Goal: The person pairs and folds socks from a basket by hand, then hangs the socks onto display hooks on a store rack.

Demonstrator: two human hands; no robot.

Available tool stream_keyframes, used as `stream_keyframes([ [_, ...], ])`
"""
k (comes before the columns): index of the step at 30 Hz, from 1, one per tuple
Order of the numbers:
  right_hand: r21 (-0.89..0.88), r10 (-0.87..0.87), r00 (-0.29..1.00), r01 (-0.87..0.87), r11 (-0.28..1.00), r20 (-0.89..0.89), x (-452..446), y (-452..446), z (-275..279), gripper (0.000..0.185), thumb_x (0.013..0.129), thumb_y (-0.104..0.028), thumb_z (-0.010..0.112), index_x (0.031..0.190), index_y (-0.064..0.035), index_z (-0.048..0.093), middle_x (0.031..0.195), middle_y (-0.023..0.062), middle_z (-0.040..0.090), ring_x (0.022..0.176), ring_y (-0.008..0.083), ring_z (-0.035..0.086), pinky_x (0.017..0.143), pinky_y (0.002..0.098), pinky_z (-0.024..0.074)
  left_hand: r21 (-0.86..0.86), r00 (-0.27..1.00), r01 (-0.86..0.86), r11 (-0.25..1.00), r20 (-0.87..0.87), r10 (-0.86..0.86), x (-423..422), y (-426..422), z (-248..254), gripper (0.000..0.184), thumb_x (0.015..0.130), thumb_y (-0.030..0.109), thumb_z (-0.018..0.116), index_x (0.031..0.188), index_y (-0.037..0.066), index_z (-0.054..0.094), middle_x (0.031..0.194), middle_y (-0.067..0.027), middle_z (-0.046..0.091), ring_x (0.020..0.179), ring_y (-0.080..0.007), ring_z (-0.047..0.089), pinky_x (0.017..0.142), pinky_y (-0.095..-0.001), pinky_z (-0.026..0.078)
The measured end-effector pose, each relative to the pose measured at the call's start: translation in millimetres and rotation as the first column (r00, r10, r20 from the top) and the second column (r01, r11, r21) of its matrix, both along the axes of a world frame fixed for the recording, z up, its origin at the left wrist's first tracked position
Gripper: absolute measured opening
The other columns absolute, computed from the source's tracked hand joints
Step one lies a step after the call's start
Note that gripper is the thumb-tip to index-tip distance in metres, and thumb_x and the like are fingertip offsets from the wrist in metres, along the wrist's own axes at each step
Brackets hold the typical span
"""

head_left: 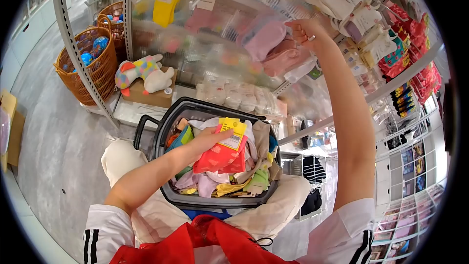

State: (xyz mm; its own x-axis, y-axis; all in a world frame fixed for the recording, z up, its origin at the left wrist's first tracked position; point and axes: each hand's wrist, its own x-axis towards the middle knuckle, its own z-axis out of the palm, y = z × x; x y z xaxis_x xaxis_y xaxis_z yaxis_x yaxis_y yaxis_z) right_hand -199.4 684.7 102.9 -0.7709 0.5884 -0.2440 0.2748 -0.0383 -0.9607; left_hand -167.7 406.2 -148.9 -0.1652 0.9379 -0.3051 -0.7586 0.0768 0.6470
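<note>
The left hand (214, 138) is closed around a packet of red socks (210, 160), thumb laid over its yellow tag (233, 134). The red socks are just above the pile inside a grey bin with a black rim (159, 159), which stands between the person's bent legs. Mixed garments fill the bin, among them a light green piece (258, 182) on the right and lilac cloth (207, 185) near the front edge.

The right hand (311, 34) is raised to the display, fingers bent beside the top of some pink socks (266, 44); whether they grip anything, I cannot tell. To the left of these hang yellow socks (167, 7), and white packets (234, 95) line the low shelf behind the bin.

A slanting metal rail (400, 76) crosses the right side, with the right forearm passing in front of it. Red packets (430, 58) hang beyond, above a white wire rack (415, 176). On the left, a perforated upright post (73, 44) partly blocks a wicker basket (105, 76) holding blue balls (100, 44). A spotted plush toy (141, 72) lies on a cardboard box (146, 99) beside the shelving.
</note>
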Motion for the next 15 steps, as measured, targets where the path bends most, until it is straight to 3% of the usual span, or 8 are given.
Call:
stream_keyframes([
  [4, -0.109, 0.081, 0.996, -0.083, 0.991, -0.021, 14.9, 11.3, -12.6, 0.018, 0.082, -0.001, 0.039, 0.097, 0.0087, 0.043, 0.05, -0.0044, 0.033, 0.036, 0.0017, 0.026, 0.03, 0.015, 0.0179, -0.025, 0.999, 0.014, 1.0, -0.032, -0.015, 4.6, 0.6, 0.5, 0.03, 0.082, 0.022, 0.057, 0.103, 0.002, 0.052, 0.095, -0.0076, 0.059, 0.078, -0.0133, 0.06, 0.067, -0.0246, 0.049],
  [7, -0.158, 0.031, 0.999, -0.037, 0.987, -0.044, 13.9, 14.3, -22.3, 0.02, 0.083, -0.002, 0.039, 0.1, 0.0087, 0.042, 0.05, -0.005, 0.032, 0.036, 0.0016, 0.026, 0.029, 0.015, 0.0178, -0.047, 0.999, 0.032, 0.998, -0.02, -0.033, 4.8, 2.0, -4.1, 0.03, 0.082, 0.022, 0.058, 0.103, 0.003, 0.052, 0.094, -0.0075, 0.06, 0.078, -0.0135, 0.06, 0.067, -0.0247, 0.05],
  [10, -0.164, -0.058, 0.998, 0.054, 0.985, -0.023, 9.1, 10.2, -27.0, 0.017, 0.085, -0.006, 0.043, 0.096, 0.0057, 0.048, 0.05, -0.0072, 0.028, 0.037, 0.0012, 0.021, 0.03, 0.016, 0.0139, -0.029, 1.0, 0.007, 1.0, 0.002, -0.007, 4.5, 3.0, -7.5, 0.03, 0.082, 0.022, 0.058, 0.103, 0.003, 0.052, 0.093, -0.0075, 0.06, 0.077, -0.0137, 0.06, 0.066, -0.025, 0.05],
  [13, -0.183, -0.021, 0.998, 0.032, 0.983, 0.061, 4.0, 16.4, -28.9, 0.018, 0.085, -0.006, 0.042, 0.098, 0.0057, 0.047, 0.05, -0.0069, 0.029, 0.036, 0.0015, 0.022, 0.03, 0.0155, 0.015, -0.047, 1.0, 0.016, 0.999, 0.006, -0.016, 2.3, 2.6, -5.5, 0.029, 0.081, 0.022, 0.058, 0.102, 0.003, 0.052, 0.093, -0.0075, 0.06, 0.077, -0.0137, 0.06, 0.066, -0.0249, 0.05],
  [15, -0.117, 0.095, 0.979, -0.075, 0.99, 0.18, 2.0, 22.6, -22.0, 0.022, 0.08, -0.003, 0.039, 0.099, 0.0063, 0.044, 0.049, -0.0056, 0.031, 0.035, 0.002, 0.025, 0.03, 0.0162, 0.0165, -0.053, 1.0, 0.003, 0.999, 0.003, -0.002, 3.6, 3.3, -6.2, 0.029, 0.081, 0.021, 0.058, 0.102, 0.002, 0.053, 0.093, -0.0075, 0.06, 0.077, -0.0138, 0.06, 0.066, -0.0247, 0.05],
])
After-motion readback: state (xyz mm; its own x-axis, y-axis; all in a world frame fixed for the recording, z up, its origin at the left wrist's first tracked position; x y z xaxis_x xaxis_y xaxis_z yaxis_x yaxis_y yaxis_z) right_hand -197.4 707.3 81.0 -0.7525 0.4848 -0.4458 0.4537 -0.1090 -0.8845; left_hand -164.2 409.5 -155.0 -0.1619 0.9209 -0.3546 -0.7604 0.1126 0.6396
